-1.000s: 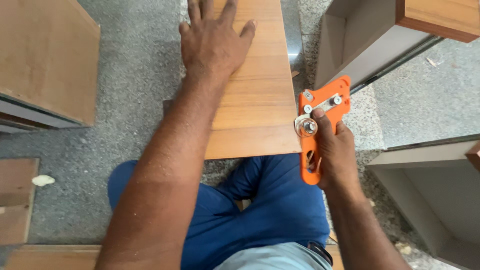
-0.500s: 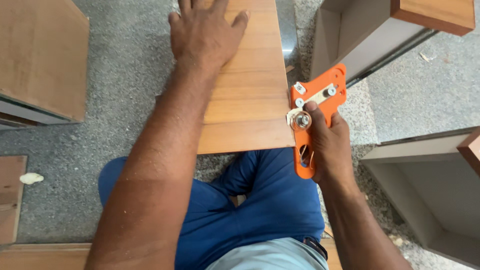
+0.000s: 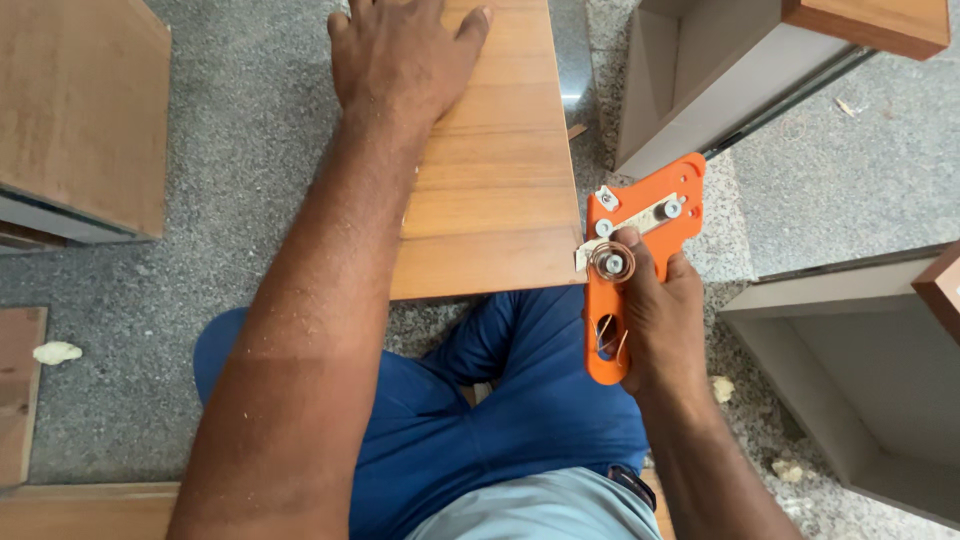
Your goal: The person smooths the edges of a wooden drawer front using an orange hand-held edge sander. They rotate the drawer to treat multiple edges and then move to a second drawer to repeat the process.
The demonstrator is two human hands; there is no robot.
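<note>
Hands: left hand (image 3: 405,55) lay flat, fingers spread, on long brown wooden board (image 3: 495,190) | right hand (image 3: 655,320) gripped orange plastic edge-trimming tool (image 3: 640,240) against board's right edge | open grey drawer boxes (image 3: 700,80) beyond right hand, contents not visible

No packages, labels, signs or screens anywhere in view.

Bare forearms dusted with sawdust, no sleeves in view, blue trousers, light grey shirt hem

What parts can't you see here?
- Head view: the left hand has its fingers cut off by the top edge.
- The orange tool is partly covered by the right hand gripping it.
- The wooden board runs past the top edge, its far end unseen.
</note>
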